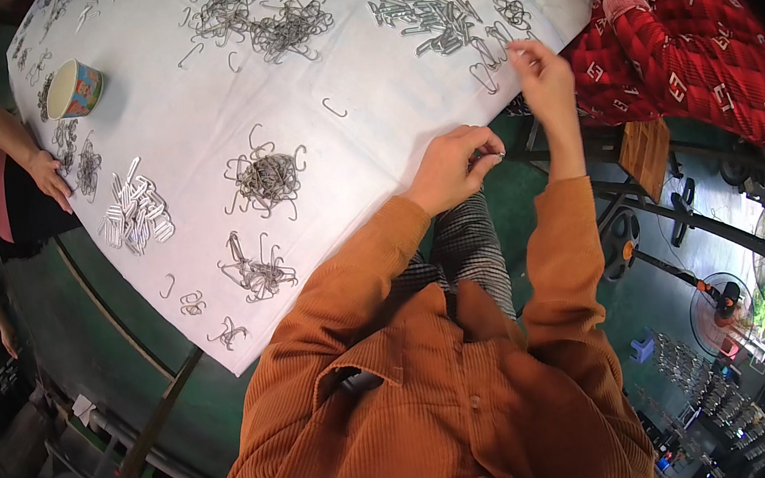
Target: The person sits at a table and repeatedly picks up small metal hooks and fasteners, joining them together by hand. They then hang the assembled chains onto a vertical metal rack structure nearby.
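Note:
Off the near right edge of the white-covered table (pixel 363 160), my left hand (pixel 452 169) is closed, thumb and forefinger pinched together. A tiny glint of metal shows at its fingertips, too small to name. Farther right, my right hand (pixel 546 77) reaches over the table with thumb and fingers pinched; what they hold, if anything, I cannot make out. Just beside those fingertips lie bent wire pieces (pixel 484 76). A heap of narrow silvery metal clips (pixel 432 21) spreads to their left. One loose wire hook (pixel 334 108) rests alone between the piles.
Tangled wire hooks form piles at the table's middle (pixel 267 179) and far side (pixel 290 29). More silvery clips (pixel 133 210) lie at left, near a paper tub (pixel 75 88). A person in pink sits left; another in a red patterned sleeve (pixel 673 41) works at right.

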### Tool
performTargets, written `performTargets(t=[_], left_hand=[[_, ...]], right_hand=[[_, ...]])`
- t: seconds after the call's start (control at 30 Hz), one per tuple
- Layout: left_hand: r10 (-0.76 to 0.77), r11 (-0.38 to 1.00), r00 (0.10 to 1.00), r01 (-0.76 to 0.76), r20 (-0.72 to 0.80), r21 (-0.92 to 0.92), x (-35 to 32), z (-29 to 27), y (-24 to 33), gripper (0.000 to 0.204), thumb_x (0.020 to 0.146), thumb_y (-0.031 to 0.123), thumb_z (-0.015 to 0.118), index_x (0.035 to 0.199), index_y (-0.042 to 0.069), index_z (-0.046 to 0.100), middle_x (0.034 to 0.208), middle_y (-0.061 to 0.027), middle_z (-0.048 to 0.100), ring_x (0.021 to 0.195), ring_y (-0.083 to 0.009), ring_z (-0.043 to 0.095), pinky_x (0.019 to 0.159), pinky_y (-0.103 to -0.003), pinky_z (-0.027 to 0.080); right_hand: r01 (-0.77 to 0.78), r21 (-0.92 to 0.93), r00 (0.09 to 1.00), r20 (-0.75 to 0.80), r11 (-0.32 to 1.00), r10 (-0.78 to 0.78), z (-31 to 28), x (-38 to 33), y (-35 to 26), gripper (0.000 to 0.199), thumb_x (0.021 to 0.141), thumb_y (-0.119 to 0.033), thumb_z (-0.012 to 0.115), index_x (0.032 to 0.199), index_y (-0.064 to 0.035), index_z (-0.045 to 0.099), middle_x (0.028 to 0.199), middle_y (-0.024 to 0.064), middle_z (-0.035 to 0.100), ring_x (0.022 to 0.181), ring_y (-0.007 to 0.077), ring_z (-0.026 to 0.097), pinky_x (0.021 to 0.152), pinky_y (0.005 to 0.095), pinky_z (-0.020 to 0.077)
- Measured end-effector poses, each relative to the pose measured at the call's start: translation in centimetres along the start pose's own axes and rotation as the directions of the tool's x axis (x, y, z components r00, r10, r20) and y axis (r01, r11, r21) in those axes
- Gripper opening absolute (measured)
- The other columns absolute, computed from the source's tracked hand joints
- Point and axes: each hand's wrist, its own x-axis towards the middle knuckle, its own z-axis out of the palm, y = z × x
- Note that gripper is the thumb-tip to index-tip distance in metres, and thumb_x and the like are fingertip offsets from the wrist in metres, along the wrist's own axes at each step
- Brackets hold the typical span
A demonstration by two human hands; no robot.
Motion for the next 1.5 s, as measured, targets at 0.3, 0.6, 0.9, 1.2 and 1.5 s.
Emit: performTargets(t=[0.3, 0.6, 0.9, 1.2, 1.5], left_hand=[[0.065, 0.998, 0.998, -0.065, -0.007, 0.015, 0.0, 0.0, -0.1, 0.014, 0.078, 0.003, 0.068, 0.092, 0.002, 0.062, 0.083, -0.0120, 0.062, 0.071, -0.0237, 0.063, 0.064, -0.031, 0.051], [0.133, 0.983, 0.991, -0.128, -0.028, 0.131, -0.5, 0.3, -2.1, 0.031, 0.077, 0.019, 0.069, 0.102, 0.004, 0.061, 0.099, -0.0176, 0.063, 0.091, -0.0371, 0.060, 0.078, -0.041, 0.049], [0.052, 0.999, 0.992, -0.051, -0.116, 0.008, -0.2, 0.3, -0.7, 0.033, 0.077, 0.016, 0.068, 0.106, 0.003, 0.060, 0.104, -0.0190, 0.062, 0.099, -0.0377, 0.057, 0.086, -0.041, 0.047], [0.140, 0.989, 0.979, -0.130, -0.148, 0.074, -0.5, 0.0, -0.8, 0.034, 0.080, 0.020, 0.067, 0.108, 0.001, 0.060, 0.110, -0.0197, 0.060, 0.103, -0.0375, 0.056, 0.088, -0.043, 0.046], [0.048, 0.986, 0.998, -0.051, 0.028, 0.160, -0.7, 0.7, -3.1, 0.043, 0.082, 0.024, 0.065, 0.117, 0.002, 0.055, 0.119, -0.0214, 0.055, 0.111, -0.0392, 0.050, 0.094, -0.043, 0.043]], right_hand=[[0.414, 0.120, 0.851, 0.301, 0.903, -0.430, 5.4, 3.1, -7.1, 0.022, 0.088, -0.011, 0.059, 0.108, -0.0105, 0.068, 0.092, 0.0056, 0.067, 0.072, 0.0153, 0.058, 0.068, 0.0284, 0.0480], [0.442, -0.179, 0.787, 0.548, 0.879, -0.284, 11.9, 3.3, -14.4, 0.024, 0.086, -0.013, 0.060, 0.110, -0.0166, 0.065, 0.097, 0.0118, 0.067, 0.085, 0.0300, 0.062, 0.075, 0.0385, 0.0488], [0.520, -0.054, 0.842, 0.198, 0.852, -0.501, 14.2, 3.0, -12.9, 0.024, 0.085, -0.024, 0.065, 0.106, -0.0137, 0.063, 0.107, 0.0077, 0.059, 0.093, 0.0287, 0.062, 0.077, 0.0430, 0.0501], [0.486, -0.096, 0.790, 0.473, 0.869, -0.390, 15.5, 5.1, -14.8, 0.033, 0.079, -0.027, 0.073, 0.106, -0.0099, 0.066, 0.091, 0.0043, 0.066, 0.084, 0.0216, 0.064, 0.073, 0.0359, 0.0511], [-0.163, 0.649, 0.777, 0.549, 0.743, -0.308, 11.0, 6.7, -15.8, 0.017, 0.084, -0.008, 0.066, 0.099, 0.0007, 0.065, 0.086, 0.0074, 0.068, 0.078, 0.0163, 0.067, 0.064, 0.0266, 0.0523]])
